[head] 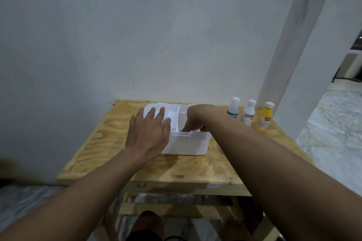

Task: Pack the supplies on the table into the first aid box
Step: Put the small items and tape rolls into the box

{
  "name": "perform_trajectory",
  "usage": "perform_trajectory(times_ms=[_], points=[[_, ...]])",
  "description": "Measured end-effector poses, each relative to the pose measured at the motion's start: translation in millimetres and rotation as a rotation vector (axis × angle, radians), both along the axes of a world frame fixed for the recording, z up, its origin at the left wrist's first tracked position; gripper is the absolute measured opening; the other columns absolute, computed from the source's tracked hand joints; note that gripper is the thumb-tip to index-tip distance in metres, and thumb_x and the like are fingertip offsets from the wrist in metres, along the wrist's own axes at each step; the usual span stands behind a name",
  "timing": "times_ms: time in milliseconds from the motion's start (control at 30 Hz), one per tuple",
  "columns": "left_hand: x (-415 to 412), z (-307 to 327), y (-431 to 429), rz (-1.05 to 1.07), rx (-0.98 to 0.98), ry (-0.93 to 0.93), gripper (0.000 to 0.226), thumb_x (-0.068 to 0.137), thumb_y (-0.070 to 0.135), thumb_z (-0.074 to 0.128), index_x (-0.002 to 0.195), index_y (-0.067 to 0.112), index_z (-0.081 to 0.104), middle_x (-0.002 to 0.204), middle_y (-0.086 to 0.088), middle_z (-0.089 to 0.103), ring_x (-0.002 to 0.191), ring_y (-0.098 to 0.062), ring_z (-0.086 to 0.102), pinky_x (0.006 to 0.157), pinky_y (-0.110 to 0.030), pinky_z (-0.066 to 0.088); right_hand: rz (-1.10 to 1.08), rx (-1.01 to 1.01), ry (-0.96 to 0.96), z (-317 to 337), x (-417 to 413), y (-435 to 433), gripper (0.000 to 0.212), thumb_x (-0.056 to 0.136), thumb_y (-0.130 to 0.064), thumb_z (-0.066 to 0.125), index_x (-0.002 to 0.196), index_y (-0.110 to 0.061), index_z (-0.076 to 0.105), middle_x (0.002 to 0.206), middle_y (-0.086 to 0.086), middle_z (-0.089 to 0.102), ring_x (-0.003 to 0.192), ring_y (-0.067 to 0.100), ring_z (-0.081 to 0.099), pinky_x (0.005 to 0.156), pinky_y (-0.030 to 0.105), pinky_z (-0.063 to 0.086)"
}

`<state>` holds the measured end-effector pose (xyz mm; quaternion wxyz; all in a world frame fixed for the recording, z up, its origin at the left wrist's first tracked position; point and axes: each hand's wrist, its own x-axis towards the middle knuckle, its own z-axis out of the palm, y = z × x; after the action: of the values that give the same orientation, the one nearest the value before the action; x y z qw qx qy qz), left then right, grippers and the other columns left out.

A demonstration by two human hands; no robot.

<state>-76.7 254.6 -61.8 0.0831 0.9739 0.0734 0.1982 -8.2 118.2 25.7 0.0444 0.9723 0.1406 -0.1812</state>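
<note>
Over the first aid box (186, 146), my left hand (148, 133) lay splayed flat; right hand (195, 121) dipped inside, finger state indiscernible. Risk: forearm sweeping nearby bottles (248, 114) over.

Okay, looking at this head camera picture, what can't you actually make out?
- Head view: what the right hand holds or touches inside the box; its fingers and the near wall hide it.
- Box's left part: covered by the left hand.
- Bottle labels: too small and blurred to read.

Table (109, 135) – raw plywood, matt, visible grain; first aid box (186, 146) – smooth white plastic; bottles (248, 114) plastic.
</note>
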Motion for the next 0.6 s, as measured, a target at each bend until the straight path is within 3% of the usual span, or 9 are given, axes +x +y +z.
perform_trajectory(times_ms=[67,200,300,367,600], points=[[0,1,-1,0.003,0.003,-0.003,0.068,0.097,0.049,0.011,0.153,0.022,0.037,0.155,-0.004,0.042,0.146,-0.033,0.026,0.117,-0.051,0.027,0.046,-0.058,-0.036,-8,5,1,0.047,0.093,-0.049,0.062,0.122,-0.012,0.062,0.103,0.003,0.06,0.098,0.024,0.061,0.098,0.036,0.052],[-2,3,-2,0.006,0.031,-0.017,0.076,0.092,0.05,0.003,0.151,0.021,0.042,0.152,-0.004,0.046,0.145,-0.034,0.028,0.115,-0.048,0.029,0.079,-0.102,-0.037,-14,13,1,0.03,0.098,-0.021,0.055,0.125,-0.008,0.06,0.106,0.005,0.055,0.098,0.023,0.058,0.094,0.034,0.052],[0,2,-1,0.008,0.049,-0.013,0.076,0.092,0.049,0.004,0.15,0.02,0.044,0.151,-0.006,0.048,0.144,-0.034,0.031,0.116,-0.046,0.028,0.082,-0.112,-0.035,-17,18,3,0.011,0.096,-0.02,0.056,0.101,-0.01,0.057,0.104,0.004,0.054,0.096,0.022,0.056,0.092,0.032,0.05],[2,1,-1,0.012,0.065,-0.015,0.074,0.093,0.047,0.007,0.148,0.02,0.047,0.148,-0.006,0.051,0.141,-0.034,0.035,0.115,-0.046,0.03,0.084,-0.105,-0.036,-19,21,4,0.011,0.096,-0.021,0.056,0.094,-0.011,0.052,0.103,0.004,0.055,0.096,0.022,0.056,0.094,0.032,0.051],[5,-2,1,0.011,0.063,-0.021,0.068,0.096,0.044,0.013,0.147,0.019,0.049,0.147,-0.006,0.053,0.141,-0.033,0.037,0.115,-0.048,0.03,0.041,0.021,0.05,-23,23,8,0.029,0.097,-0.017,0.056,0.124,-0.005,0.057,0.109,0.01,0.056,0.095,0.025,0.056,0.098,0.036,0.053]])
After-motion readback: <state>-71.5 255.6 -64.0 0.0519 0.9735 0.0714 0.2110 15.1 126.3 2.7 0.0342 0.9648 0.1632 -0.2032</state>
